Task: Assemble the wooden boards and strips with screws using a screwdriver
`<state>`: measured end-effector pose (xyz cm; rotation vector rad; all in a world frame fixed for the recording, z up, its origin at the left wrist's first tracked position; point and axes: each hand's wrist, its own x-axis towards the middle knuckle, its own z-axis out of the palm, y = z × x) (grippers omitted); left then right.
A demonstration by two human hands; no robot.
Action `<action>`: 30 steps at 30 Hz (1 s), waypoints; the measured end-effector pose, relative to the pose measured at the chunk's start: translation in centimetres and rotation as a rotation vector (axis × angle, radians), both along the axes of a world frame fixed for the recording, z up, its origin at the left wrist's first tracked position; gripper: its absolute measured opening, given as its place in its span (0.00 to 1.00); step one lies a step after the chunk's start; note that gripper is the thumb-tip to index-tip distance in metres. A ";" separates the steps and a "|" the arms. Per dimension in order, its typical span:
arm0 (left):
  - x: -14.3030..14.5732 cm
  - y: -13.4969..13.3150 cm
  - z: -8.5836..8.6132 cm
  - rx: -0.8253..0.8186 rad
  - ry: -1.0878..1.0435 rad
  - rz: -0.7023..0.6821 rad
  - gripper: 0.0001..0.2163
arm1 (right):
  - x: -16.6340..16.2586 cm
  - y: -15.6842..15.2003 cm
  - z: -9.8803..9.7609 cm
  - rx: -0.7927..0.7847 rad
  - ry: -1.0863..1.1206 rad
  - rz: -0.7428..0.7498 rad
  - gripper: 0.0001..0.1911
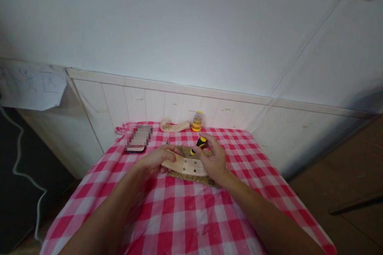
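My left hand is closed around the left end of a pale, curved wooden piece with several dark screws or holes in its middle. In my right hand is a black and yellow screwdriver, tilted with its lower end toward the wooden piece. Whether its tip touches a screw I cannot tell. The heel of my right hand covers the right end of the wood. Under both lies a brown printed sheet, partly hidden by the wood and my hands.
Behind my hands, a second curved wooden piece lies near the wall, beside a clear container with yellow ends. A phone-like dark-edged object, blurred out, lies at the left. The table wears a red checked cloth. White cables hang at both sides.
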<state>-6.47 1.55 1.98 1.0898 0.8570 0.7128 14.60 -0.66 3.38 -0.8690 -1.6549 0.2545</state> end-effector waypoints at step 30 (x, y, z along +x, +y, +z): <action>0.2 -0.5 0.9 -0.003 0.032 -0.003 0.16 | 0.0 0.1 -0.1 0.010 -0.154 0.067 0.19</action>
